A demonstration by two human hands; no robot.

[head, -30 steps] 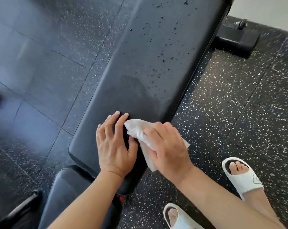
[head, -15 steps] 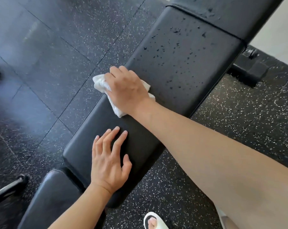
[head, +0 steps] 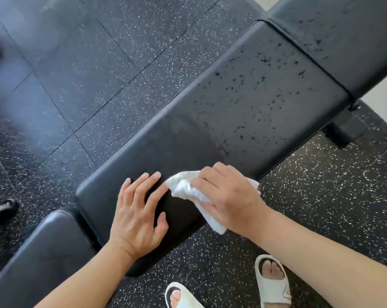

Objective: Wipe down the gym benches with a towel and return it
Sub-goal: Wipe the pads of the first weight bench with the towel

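1. Pressing down with our right hand, we hold the white towel bunched under curled fingers at the near edge of the black padded table; part of the cloth hangs over that edge.
2. Our left hand lies flat on the pad just beside the towel, fingers straight and spread, holding nothing.
3. Dark droplets speckle the pad farther along; the stretch nearer our hands looks smeared.
4. Below, our feet in white slides stand on the speckled rubber floor; a second pad sits at lower left.
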